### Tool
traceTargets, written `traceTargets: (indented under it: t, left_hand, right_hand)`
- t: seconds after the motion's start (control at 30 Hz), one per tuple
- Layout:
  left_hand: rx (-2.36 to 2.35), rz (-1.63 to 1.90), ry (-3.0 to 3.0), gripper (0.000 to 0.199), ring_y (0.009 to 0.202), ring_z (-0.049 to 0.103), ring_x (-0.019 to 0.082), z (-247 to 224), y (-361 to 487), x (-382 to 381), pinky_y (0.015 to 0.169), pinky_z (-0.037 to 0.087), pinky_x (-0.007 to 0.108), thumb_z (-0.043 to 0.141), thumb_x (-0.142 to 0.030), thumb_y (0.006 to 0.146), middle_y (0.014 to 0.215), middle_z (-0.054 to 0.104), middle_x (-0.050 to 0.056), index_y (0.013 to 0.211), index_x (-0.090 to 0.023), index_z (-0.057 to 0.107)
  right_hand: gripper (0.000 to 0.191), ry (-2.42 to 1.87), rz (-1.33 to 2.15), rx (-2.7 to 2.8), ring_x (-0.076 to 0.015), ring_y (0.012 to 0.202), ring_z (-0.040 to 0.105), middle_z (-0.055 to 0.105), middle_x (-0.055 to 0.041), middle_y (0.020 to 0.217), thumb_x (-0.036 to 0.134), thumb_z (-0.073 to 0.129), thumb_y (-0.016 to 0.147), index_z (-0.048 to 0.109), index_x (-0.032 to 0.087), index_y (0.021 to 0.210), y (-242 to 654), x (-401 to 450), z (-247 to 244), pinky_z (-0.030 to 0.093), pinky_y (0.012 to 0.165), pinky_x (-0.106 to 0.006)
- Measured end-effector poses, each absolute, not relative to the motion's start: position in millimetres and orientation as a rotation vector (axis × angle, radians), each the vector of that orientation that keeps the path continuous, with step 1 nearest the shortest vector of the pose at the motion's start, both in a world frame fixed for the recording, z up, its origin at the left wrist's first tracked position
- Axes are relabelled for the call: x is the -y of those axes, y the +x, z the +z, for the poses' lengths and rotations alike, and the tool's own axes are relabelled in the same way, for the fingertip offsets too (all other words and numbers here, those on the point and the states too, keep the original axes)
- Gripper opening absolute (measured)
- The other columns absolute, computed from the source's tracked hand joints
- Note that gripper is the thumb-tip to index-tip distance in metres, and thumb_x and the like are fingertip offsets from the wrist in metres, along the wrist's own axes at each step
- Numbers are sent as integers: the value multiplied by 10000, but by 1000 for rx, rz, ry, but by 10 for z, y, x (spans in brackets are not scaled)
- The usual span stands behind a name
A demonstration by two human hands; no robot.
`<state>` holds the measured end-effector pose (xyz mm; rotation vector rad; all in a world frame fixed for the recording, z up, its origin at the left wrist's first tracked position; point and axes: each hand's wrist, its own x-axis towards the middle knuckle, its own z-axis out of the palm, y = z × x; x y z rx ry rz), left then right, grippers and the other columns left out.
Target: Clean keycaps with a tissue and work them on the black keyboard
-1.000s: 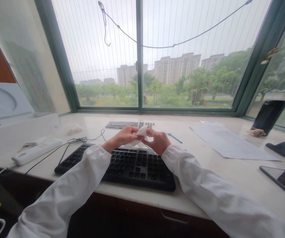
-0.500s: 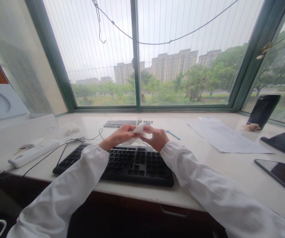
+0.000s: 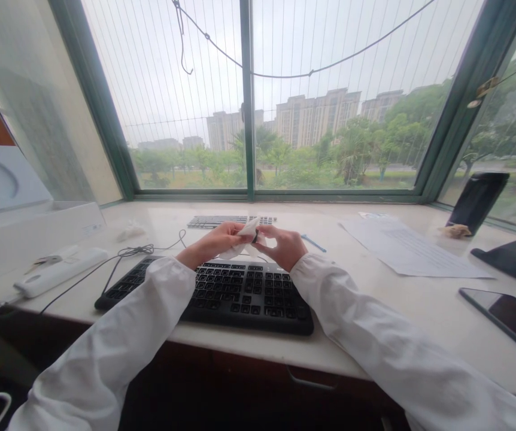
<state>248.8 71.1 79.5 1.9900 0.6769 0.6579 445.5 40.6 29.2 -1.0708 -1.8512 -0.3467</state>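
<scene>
Above the back edge of a black keyboard (image 3: 235, 293), my two hands meet in front of me. My left hand (image 3: 219, 240) is closed on a crumpled white tissue (image 3: 249, 230), which also hangs a little below the fingers. Thumb and forefinger of my right hand (image 3: 285, 246) pinch a small black keycap (image 3: 255, 237) against the tissue. The keyboard's key positions look like bare square sockets with their caps off. Behind my hands, several loose keycaps (image 3: 215, 222) lie in rows, partly hidden by the fingers.
On the left are a coiled cable (image 3: 136, 251), a white power strip (image 3: 67, 272) and a crumpled white tissue (image 3: 131, 231). A thin blue tool (image 3: 313, 243), paper sheets (image 3: 401, 248), a phone (image 3: 507, 317) and a dark upright object (image 3: 477, 202) lie to the right.
The black keycap now shows between the right fingertips and the tissue, where it was covered before. The tissue has shifted slightly; both hands stay in nearly the same place.
</scene>
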Motion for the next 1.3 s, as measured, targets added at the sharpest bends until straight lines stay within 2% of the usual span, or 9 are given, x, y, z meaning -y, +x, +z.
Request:
traceTargets:
  t: [0.47,0.67,0.8,1.07,1.3]
  left_hand:
    - [-755,553,1961,554,546,397,94,779,2443,-769,489,279,218,637,-615,759,696,572,38,931,-93,703]
    - [-755,576,1943,488,669,505,127,779,2448,-769,594,349,230,737,-497,698,829,636,58,995,-111,710]
    - [-735,591,1958,459,701,519,132,773,2449,-778,629,363,235,769,-463,665,839,640,54,966,-120,717]
    - [-787,648,1843,573,557,390,81,714,2422,-853,514,274,216,724,-614,671,695,586,31,909,-93,715]
    - [-786,655,1759,591,548,432,91,709,2412,-856,484,280,211,696,-652,687,697,611,56,872,-92,714]
  right_hand:
    - [291,-976,-214,1850,-185,841,714,741,-15,967,395,691,805,648,240,1047,4434,-371,309,570,764,-289]
    - [277,-982,-158,1876,-186,910,697,732,-23,997,352,683,805,625,248,1056,4412,-368,314,566,815,-313]
    - [283,-1016,-180,1857,-189,904,692,728,-29,994,349,700,787,636,256,1047,4413,-382,300,568,809,-325]
    - [352,-979,-88,1809,-177,865,694,721,-45,1011,405,720,779,641,243,1082,4425,-348,338,560,814,-332]
    - [362,-944,-88,1838,-185,893,687,723,-34,955,420,729,776,654,265,1095,4395,-294,374,535,838,-333]
